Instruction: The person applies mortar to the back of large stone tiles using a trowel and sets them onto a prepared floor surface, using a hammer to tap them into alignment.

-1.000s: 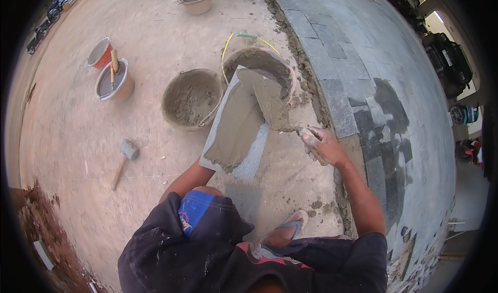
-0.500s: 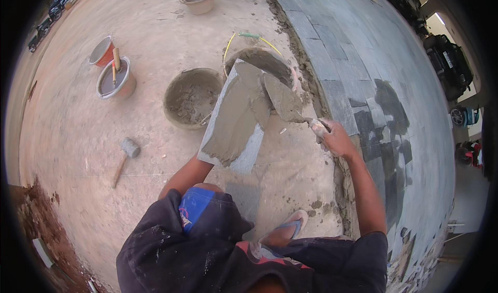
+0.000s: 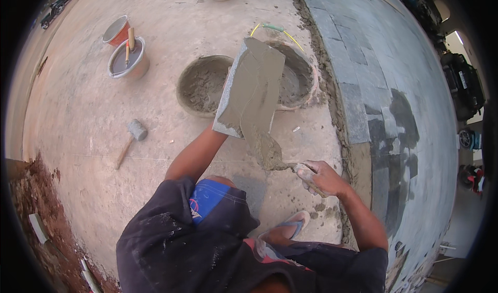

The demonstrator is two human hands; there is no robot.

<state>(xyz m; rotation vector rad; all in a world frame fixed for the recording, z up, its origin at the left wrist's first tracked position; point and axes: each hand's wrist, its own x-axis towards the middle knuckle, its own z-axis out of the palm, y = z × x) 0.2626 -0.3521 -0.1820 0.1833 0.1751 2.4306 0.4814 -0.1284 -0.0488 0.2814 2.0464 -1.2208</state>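
A rectangular grey stone tile (image 3: 228,128) is held up in front of me, its top face coated with wet grey mortar (image 3: 256,80). My left hand (image 3: 218,129) supports it from below, the fingers mostly hidden by the tile. In my right hand (image 3: 320,178) is the handle of a trowel (image 3: 264,148). The mortar-covered blade lies against the tile's near edge. Beyond the tile stand two mortar buckets: the left bucket (image 3: 182,97) is partly full, and the right bucket (image 3: 310,88), with a yellow handle and green grip, is partly covered by the tile.
A mallet (image 3: 137,130) lies on the concrete at left. Farther off are a pail of grey liquid with wooden-handled tools (image 3: 136,67) and an orange pail (image 3: 116,31). Laid grey paving (image 3: 358,111) borders a mortar strip on the right. A string (image 3: 129,159) crosses the ground.
The trowel has swept from the tile's right side to its near edge. Mortar on the tile is smoother and more evenly spread. The tile has moved slightly away from me; the view has shifted.
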